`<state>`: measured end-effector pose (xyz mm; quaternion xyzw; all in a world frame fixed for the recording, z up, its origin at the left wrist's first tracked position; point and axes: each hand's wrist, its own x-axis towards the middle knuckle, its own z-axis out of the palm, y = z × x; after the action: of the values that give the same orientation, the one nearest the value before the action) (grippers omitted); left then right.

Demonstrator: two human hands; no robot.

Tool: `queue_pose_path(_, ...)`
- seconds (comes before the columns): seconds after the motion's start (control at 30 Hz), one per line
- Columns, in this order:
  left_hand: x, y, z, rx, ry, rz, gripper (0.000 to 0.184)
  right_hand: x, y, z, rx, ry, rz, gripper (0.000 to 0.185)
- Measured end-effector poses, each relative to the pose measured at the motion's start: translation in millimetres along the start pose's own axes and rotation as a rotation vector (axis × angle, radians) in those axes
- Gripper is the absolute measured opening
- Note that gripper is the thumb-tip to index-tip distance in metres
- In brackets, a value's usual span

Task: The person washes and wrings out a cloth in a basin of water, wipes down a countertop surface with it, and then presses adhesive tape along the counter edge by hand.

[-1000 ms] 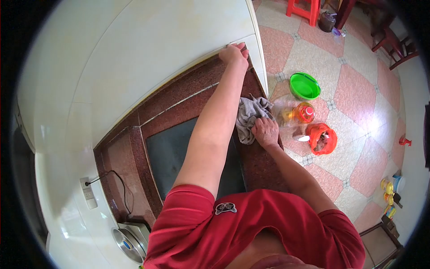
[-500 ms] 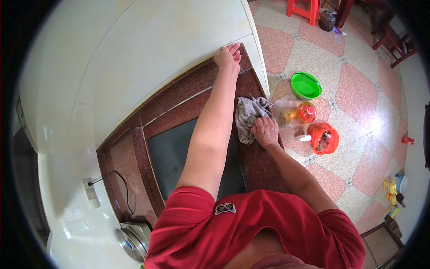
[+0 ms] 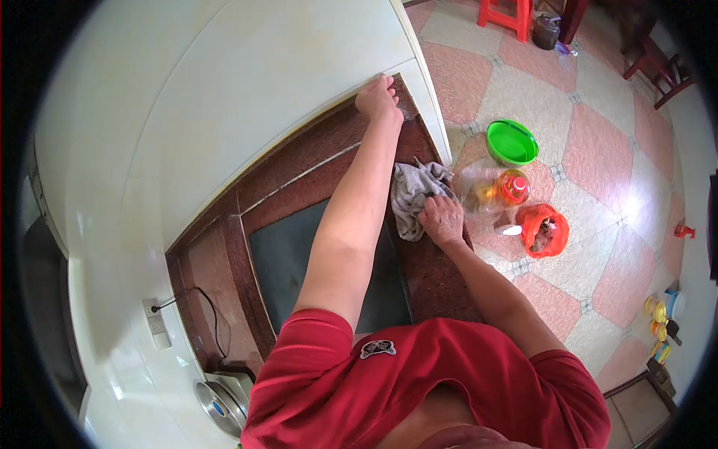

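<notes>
At the far corner of the dark red stone ledge (image 3: 299, 164), my left hand (image 3: 378, 99) is closed with its fingers curled, close to the tiled wall. What it holds, if anything, is hidden. A crumpled grey cloth (image 3: 413, 196) lies on the right part of the stone counter (image 3: 434, 280). My right hand (image 3: 443, 219) grips the cloth's near right edge and presses it on the counter. Between my arms, a dark flat panel (image 3: 288, 254) is set into the stone, partly covered by my left forearm.
On the floor to the right stand a green basin (image 3: 512, 142), a bottle of yellow oil with a red cap (image 3: 514, 187) and a red bag-lined bin (image 3: 544, 232). A black cord (image 3: 213, 314) runs from a wall socket (image 3: 155, 324). A red stool (image 3: 507, 19) is farther back.
My left hand's fingers have curled in from a more stretched pose, staying at the ledge corner. My right hand and the cloth have hardly moved.
</notes>
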<state>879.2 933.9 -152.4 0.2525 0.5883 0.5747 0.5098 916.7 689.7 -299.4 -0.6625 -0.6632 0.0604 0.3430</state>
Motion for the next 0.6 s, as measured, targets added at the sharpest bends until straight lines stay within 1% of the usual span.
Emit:
queue_pose_path(0.07,-5,1,6,-0.001,0.04,0.015,0.009,0,1,0,-0.001,-0.003,-0.004,0.01)
queue_pose_path(0.17,-7,2,13,0.014,0.094,0.026,0.013,-2,3,2,-0.005,-0.094,0.032,0.014)
queue_pose_path(0.2,-8,3,15,0.021,0.111,0.027,0.014,-2,3,2,-0.006,-0.094,0.033,0.014)
queue_pose_path(0.3,-12,6,19,0.065,0.115,0.011,0.024,-1,2,1,-0.007,-0.094,0.034,0.014)
queue_pose_path(0.4,10,-14,25,0.061,0.203,0.09,0.04,-1,3,1,-0.004,-0.099,0.036,0.014)
queue_pose_path(0.5,8,-15,31,0.074,0.227,0.057,0.05,-1,2,0,0.0,-0.11,0.038,0.014)
queue_pose_path(0.6,1,-8,32,0.007,0.212,0.03,0.048,0,2,-3,0.007,-0.105,0.034,0.015)
